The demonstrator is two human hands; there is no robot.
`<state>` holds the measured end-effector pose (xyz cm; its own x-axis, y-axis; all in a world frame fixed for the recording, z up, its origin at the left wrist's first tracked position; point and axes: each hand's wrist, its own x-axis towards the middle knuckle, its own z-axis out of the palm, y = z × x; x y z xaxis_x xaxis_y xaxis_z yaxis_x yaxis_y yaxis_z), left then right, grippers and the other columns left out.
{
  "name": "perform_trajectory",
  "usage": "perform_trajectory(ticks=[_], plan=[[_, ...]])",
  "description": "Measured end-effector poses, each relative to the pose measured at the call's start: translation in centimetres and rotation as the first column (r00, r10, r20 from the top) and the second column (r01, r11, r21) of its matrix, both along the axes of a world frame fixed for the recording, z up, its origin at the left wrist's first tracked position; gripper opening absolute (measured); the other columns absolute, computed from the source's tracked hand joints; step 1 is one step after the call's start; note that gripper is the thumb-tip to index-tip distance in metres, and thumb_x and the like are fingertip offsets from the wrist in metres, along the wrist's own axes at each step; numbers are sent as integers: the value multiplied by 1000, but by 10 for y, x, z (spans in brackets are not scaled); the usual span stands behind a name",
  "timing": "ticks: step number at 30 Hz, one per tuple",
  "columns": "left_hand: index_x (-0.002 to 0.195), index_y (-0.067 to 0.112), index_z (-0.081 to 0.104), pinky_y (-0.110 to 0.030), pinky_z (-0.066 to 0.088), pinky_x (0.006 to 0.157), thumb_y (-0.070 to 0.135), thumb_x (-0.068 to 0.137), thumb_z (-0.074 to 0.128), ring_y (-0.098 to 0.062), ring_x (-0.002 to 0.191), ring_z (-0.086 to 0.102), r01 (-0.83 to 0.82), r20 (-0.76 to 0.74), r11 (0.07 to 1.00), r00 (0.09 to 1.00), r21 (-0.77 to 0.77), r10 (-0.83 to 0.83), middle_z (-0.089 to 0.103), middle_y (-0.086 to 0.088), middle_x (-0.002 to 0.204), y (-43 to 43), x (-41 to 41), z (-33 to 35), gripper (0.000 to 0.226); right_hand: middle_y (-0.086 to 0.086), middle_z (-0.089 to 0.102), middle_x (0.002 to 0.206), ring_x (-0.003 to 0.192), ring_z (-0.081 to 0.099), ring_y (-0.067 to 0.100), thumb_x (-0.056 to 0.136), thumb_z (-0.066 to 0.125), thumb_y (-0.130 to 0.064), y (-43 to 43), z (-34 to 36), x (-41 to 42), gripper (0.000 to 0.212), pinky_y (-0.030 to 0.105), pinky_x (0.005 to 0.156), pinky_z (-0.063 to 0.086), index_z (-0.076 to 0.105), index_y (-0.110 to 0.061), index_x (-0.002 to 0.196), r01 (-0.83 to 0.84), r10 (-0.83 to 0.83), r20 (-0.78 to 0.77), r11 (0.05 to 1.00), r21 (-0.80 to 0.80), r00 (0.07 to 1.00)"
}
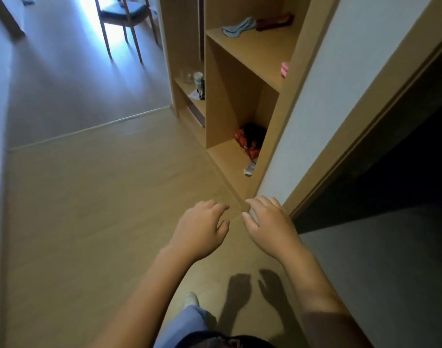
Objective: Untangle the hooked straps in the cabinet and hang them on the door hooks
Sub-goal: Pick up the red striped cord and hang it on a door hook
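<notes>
Open wooden cabinet [242, 79] stands ahead. Tangled orange-black straps [250, 141] lie in its bottom compartment, back right corner. Left hand [202, 229] and right hand [270, 222] hover side by side over floor, fingers loosely spread, empty, well short of straps.

Ahead of the left hand [200, 229] and the right hand [270, 224], bare floor [102, 197] runs up to the cabinet [222, 96], whose lower compartment is open at the front. The tangled straps [250, 143] fill its far right corner, with a pale scrap [248, 169] in front of them. A shelf board [252, 54] caps the compartment. A white wall [320, 96] rises close to the right of the right hand.
</notes>
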<state>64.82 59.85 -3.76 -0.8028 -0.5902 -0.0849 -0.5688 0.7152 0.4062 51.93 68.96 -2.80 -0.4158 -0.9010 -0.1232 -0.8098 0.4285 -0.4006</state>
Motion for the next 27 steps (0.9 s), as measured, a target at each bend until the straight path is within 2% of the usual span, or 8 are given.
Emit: perform_trajectory(ticks=[6, 10, 14, 20, 23, 27], plan=[[131, 19, 46, -37, 44, 92, 34, 93, 43, -24, 116, 49, 35, 38, 998, 999, -50, -33, 56, -5, 124, -129, -48, 11, 42, 3, 50, 132, 123, 39, 21, 95, 41, -29, -120, 5, -36, 40, 32, 103, 32, 45, -13, 132, 35, -36, -16, 999, -29, 999], [132, 19, 46, -35, 44, 92, 32, 93, 43, -24, 117, 49, 46, 13, 998, 999, -35, -46, 56, -4, 124, -187, -89, 13, 42, 4, 49, 132, 123, 38, 23, 95, 40, -29, -174, 11, -77, 39, 34, 105, 30, 46, -12, 130, 60, -60, 10, 998, -2, 998], [132, 20, 47, -34, 42, 94, 34, 93, 42, -22, 117, 48, 75, -4, 996, 997, -49, -75, 57, -2, 126, -237, -142, 13, 41, 8, 54, 120, 111, 45, 27, 93, 40, -27, -220, 17, -126, 37, 37, 97, 37, 53, -8, 122, 92, -89, 30, 991, -94, 996], [131, 22, 47, -34, 45, 93, 35, 94, 41, -19, 115, 50, 85, -31, 993, 996, -80, -87, 57, -1, 124, -310, -236, 27, 40, 8, 58, 117, 108, 48, 22, 92, 46, -26, -299, 27, -211, 32, 32, 93, 41, 56, -9, 118, 89, -103, -63, 977, -194, 993], [127, 21, 49, -36, 46, 91, 35, 93, 41, -20, 110, 52, 99, -36, 989, 994, -109, -104, 58, -1, 119, -341, -271, 37, 37, 6, 55, 121, 114, 46, 21, 93, 45, -27, -334, 38, -246, 34, 30, 97, 37, 54, -11, 122, 114, -129, -71, 977, -181, 989], [123, 18, 53, -38, 47, 89, 33, 93, 42, -23, 109, 53, 78, -72, 989, 994, -128, -87, 60, -3, 116, -379, -305, 43, 35, 11, 62, 112, 107, 53, 26, 86, 43, -29, -363, 50, -278, 40, 28, 87, 39, 60, -7, 115, 135, -168, -103, 954, -269, 980]])
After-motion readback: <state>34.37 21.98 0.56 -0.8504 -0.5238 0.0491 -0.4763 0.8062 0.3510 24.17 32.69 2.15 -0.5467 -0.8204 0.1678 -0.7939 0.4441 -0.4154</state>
